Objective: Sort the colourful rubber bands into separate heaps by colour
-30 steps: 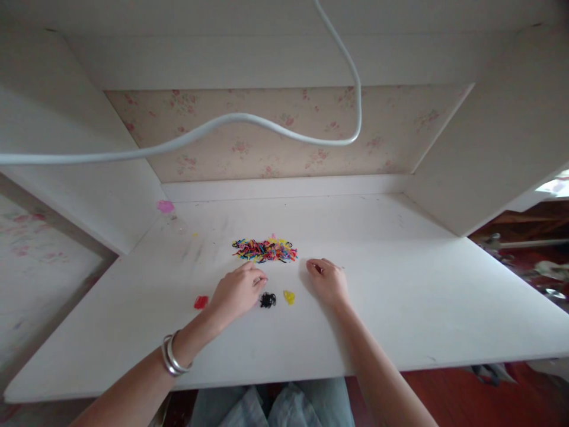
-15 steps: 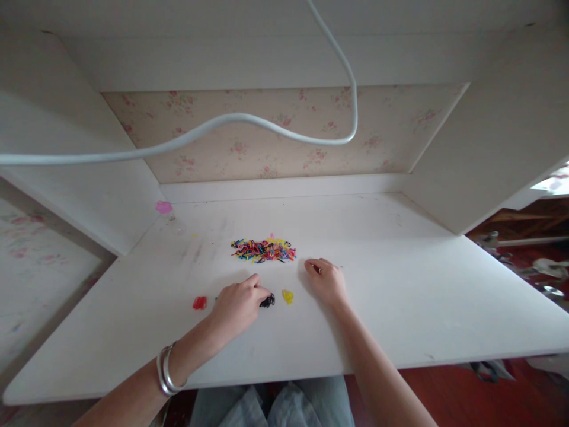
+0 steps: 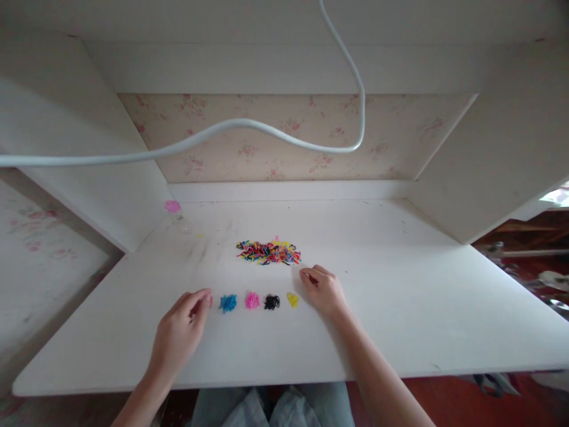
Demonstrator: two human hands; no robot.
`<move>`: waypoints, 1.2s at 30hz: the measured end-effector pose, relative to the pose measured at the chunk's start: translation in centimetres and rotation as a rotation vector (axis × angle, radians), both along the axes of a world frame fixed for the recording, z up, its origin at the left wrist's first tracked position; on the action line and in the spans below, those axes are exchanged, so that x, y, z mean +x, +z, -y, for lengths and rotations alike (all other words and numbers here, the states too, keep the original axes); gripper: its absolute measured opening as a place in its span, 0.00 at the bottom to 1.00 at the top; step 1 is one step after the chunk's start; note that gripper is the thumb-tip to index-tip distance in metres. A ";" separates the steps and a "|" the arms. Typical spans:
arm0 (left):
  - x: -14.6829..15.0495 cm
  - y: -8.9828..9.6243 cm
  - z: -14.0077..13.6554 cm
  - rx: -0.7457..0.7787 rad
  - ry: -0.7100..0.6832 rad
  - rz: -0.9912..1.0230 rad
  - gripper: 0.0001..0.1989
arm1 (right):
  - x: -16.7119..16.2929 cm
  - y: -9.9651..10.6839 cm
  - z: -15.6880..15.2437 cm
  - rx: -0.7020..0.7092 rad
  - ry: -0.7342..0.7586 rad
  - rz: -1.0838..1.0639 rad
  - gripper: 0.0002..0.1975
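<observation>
My left hand point(image 3: 180, 329) is at the left end of a row of small piles of rubber bands. Its thumb and forefinger are pinched together; a trace of red shows at the fingertips, where the hand covers the red pile. Rightward lie blue rubber bands point(image 3: 228, 303), pink rubber bands point(image 3: 252, 300), black rubber bands point(image 3: 272, 302) and yellow rubber bands point(image 3: 292, 299). My right hand point(image 3: 326, 290) rests on the table right of the yellow ones, fingers curled closed; what they hold, if anything, is hidden. Beyond the row lies a mixed heap of colourful rubber bands point(image 3: 269, 252).
The white table point(image 3: 400, 308) has side panels and a low back ledge. A white cable point(image 3: 240, 123) hangs across the view above it. At the back left stands a small clear container point(image 3: 182, 224) by a pink flower-shaped piece point(image 3: 172, 206).
My left hand has moved left from the black pile to the red one, uncovering the blue and pink piles. My right hand stays near the yellow pile. The view has shifted slightly.
</observation>
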State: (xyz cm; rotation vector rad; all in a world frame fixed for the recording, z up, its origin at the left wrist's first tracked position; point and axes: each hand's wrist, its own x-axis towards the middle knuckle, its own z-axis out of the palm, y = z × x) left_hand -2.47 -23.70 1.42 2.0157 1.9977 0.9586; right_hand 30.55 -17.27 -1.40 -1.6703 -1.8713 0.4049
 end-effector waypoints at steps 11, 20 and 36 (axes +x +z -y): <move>-3.7 -2.6 1.8 -0.186 0.375 0.094 0.19 | -3.2 1.0 -2.4 -0.069 0.019 0.245 0.14; -2.9 -2.8 2.5 -0.108 0.265 0.023 0.19 | -2.1 0.2 -1.6 0.015 0.012 0.049 0.15; -2.9 -3.6 2.7 0.030 0.133 -0.046 0.16 | -7.2 1.3 6.8 0.199 0.093 0.022 0.14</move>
